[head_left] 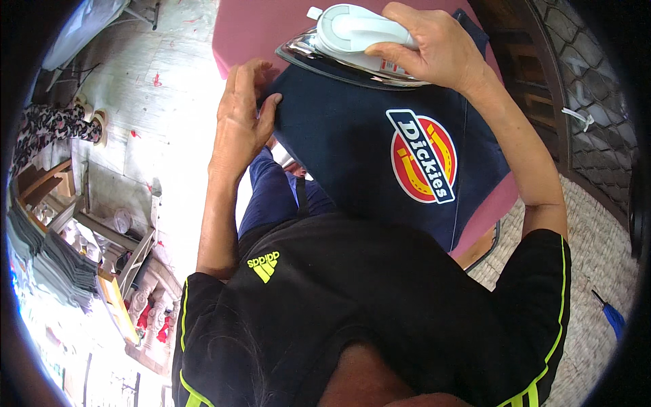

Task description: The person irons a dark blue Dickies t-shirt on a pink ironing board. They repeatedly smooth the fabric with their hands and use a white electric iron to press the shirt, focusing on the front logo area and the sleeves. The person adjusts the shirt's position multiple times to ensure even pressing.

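Note:
A pale blue-white iron (359,34) with a shiny metal base rests on dark navy cloth (332,129), its tip pointing left. My right hand (434,51) is wrapped round the iron's handle. The cloth bears a large red, yellow and white printed emblem and drapes over the near edge of a pink-covered board (254,27). At the cloth's left edge is my left hand (244,112), thumb apart from the fingers. Its fingertips are at the board's edge, and I see nothing held in it.
To the left is a pale tiled floor (146,81) with small red scraps. A stack of grey folded cloth (54,258) lies at the lower left beside a wooden frame. Another person's patterned clothing (61,129) shows at far left. A metal lattice gate (586,61) and a blue umbrella (614,319) are on the right.

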Available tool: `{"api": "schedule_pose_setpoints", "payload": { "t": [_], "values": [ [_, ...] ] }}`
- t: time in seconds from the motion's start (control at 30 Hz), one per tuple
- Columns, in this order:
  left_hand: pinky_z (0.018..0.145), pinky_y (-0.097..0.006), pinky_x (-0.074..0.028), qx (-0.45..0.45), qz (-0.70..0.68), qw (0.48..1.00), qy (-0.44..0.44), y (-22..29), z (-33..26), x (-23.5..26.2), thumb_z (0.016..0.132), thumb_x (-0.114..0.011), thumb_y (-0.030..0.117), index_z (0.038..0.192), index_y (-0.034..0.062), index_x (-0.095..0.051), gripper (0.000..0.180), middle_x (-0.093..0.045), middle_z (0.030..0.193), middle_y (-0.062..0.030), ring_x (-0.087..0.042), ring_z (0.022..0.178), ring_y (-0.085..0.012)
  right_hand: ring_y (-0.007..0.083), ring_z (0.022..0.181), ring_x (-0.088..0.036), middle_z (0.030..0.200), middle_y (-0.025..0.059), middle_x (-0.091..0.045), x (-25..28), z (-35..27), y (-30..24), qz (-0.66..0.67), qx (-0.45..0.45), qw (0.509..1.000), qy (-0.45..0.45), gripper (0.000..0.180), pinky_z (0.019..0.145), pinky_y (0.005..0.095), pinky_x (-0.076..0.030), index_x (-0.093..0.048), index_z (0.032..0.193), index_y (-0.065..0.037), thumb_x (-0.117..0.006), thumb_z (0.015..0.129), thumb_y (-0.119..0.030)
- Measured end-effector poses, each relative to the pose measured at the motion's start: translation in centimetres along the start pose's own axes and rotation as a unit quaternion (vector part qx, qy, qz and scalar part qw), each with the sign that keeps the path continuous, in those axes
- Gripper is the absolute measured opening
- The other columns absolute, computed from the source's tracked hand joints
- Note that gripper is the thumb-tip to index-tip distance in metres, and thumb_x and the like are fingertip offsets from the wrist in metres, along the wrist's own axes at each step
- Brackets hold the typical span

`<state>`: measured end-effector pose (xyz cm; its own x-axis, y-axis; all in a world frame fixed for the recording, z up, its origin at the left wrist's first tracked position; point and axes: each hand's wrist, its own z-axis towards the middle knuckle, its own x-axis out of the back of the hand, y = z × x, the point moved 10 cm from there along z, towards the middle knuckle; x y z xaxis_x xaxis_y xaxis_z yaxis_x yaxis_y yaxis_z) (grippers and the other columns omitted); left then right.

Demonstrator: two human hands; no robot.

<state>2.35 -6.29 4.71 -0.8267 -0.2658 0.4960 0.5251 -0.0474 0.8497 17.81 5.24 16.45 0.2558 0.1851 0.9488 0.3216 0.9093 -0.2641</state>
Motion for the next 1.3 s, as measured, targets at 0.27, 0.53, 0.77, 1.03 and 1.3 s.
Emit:
{"api": "schedule_pose_setpoints", "payload": {
  "t": [0.27,0.53,0.77,1.03,1.3],
  "values": [
    [0.071,-0.029,-0.050,0.048,-0.174,0.983,0.034,-5.6,-1.1,1.0,0.085,-0.069,-0.008,0.109,0.0010,-0.054,0.030,-0.058,0.101,-0.0081,-0.059,0.080,-0.0127,0.0423,0.070,-0.067,0.072,0.0230,-0.065,-2.1,4.1,-2.7,0.000,-0.072,0.997,0.032,0.039,0.065,0.0498,-0.053,-0.060,0.087,-0.005,-0.070,0.086,-0.042],
    [0.068,-0.029,-0.048,-0.097,-0.135,0.985,-0.050,-2.8,0.8,1.2,0.084,-0.073,-0.003,0.103,0.0009,-0.056,0.026,-0.059,0.096,-0.0093,-0.057,0.078,-0.0161,0.0314,0.065,-0.069,0.078,0.0188,-0.069,-3.3,3.6,-1.5,0.010,-0.165,0.985,0.050,0.039,0.059,0.0377,-0.052,-0.067,0.099,-0.003,-0.067,0.092,-0.041],
    [0.076,-0.044,-0.048,-0.251,0.090,0.959,-0.095,1.9,4.6,0.5,0.087,-0.073,0.026,0.100,0.0042,-0.069,0.025,-0.065,0.090,-0.0134,-0.064,0.086,-0.0304,0.0294,0.069,-0.071,0.078,0.0205,-0.070,5.1,-12.5,-7.6,0.051,-0.509,0.853,0.099,0.046,0.065,0.0385,-0.054,-0.070,0.103,-0.005,-0.064,0.092,-0.050],
    [0.080,-0.044,-0.043,-0.297,0.051,0.944,-0.138,3.7,6.7,-6.6,0.087,-0.071,0.034,0.099,0.0053,-0.071,0.031,-0.065,0.091,-0.0118,-0.062,0.088,-0.0317,0.0164,0.069,-0.058,0.074,0.0115,-0.063,2.6,-30.2,-21.8,0.035,-0.724,0.653,0.219,0.036,0.066,0.0348,-0.046,-0.066,0.101,-0.002,-0.066,0.094,-0.038],
    [0.078,-0.043,-0.042,-0.328,0.092,0.928,-0.153,4.4,6.8,-7.6,0.086,-0.074,0.031,0.093,0.0086,-0.071,0.024,-0.067,0.089,-0.0081,-0.062,0.086,-0.0287,0.0318,0.077,-0.073,0.082,0.0225,-0.070,-7.7,-26.2,-23.9,0.123,-0.739,0.612,0.253,0.033,0.066,0.0416,-0.053,-0.062,0.102,-0.002,-0.070,0.092,-0.033]
  ]
}}
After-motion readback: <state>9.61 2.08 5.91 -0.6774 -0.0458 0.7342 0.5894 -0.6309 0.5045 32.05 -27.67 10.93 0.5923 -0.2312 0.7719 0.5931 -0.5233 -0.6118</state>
